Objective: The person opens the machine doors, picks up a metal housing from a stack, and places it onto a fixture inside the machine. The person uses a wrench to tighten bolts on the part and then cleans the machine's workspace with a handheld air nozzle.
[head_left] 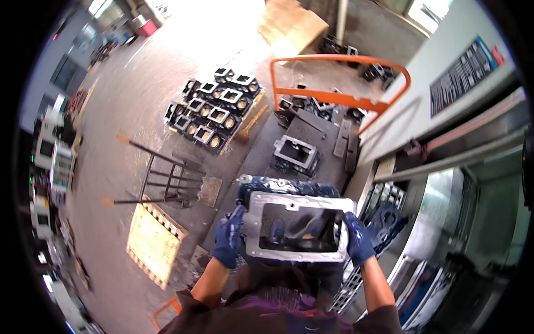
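In front of my body I hold up a large metal casting, a dark housing (253, 199) with a machined silver rectangular flange and a wide opening. My gloved left hand (228, 236) is closed on its left side. On the other side, my gloved right hand (359, 239) grips the right edge. Both gloves are dark blue; the fingertips are partly hidden behind the casting. Beyond it, a similar housing (278, 145) with a rectangular opening rests on the grey cart platform (261, 150).
The cart has an orange handle (334, 100) at its far end. A pallet load of several black housings (214, 114) stands on the floor to the left. Nearer are a black metal frame (167, 177) and a wooden pallet (156, 242). To my right, a machine (445, 192) stands open beside another dark casting (386, 222).
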`<state>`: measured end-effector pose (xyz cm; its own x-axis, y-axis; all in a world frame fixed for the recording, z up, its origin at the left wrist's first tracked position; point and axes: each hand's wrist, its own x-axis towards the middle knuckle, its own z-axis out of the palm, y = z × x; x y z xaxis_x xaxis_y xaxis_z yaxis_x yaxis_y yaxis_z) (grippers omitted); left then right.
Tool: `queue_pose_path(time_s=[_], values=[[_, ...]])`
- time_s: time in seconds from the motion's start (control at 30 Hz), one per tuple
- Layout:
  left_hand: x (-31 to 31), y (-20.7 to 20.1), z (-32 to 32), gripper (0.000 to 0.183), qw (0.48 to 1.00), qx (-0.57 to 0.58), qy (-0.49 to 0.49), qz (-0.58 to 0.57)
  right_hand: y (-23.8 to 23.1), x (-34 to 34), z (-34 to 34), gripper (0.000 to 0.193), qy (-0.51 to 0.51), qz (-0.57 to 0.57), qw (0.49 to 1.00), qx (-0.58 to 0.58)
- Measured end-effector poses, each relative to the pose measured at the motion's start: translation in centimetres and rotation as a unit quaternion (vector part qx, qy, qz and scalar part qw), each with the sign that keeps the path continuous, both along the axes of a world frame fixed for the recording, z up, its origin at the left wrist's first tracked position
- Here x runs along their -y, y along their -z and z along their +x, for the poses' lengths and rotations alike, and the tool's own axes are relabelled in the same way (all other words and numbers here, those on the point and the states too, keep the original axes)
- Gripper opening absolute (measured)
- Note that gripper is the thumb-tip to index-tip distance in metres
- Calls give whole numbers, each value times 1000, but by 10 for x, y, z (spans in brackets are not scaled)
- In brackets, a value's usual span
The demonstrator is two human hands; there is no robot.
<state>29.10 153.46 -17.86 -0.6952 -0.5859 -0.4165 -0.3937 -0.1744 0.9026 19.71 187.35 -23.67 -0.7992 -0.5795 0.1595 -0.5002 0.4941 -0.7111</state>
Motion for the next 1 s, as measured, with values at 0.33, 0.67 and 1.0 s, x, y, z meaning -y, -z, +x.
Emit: queue_pose_path(time_s=[0.33, 0.67, 1.0], values=[[73, 145, -63, 39, 858, 173, 298, -381, 161, 71, -9, 46, 318, -422, 735, 424], [130, 390, -124, 42, 943, 313, 109, -7, 346, 146, 7, 45, 486, -451, 396, 635], [136, 567, -165, 42, 942, 297, 153, -20, 557, 169, 13, 53, 587, -333, 435, 597]])
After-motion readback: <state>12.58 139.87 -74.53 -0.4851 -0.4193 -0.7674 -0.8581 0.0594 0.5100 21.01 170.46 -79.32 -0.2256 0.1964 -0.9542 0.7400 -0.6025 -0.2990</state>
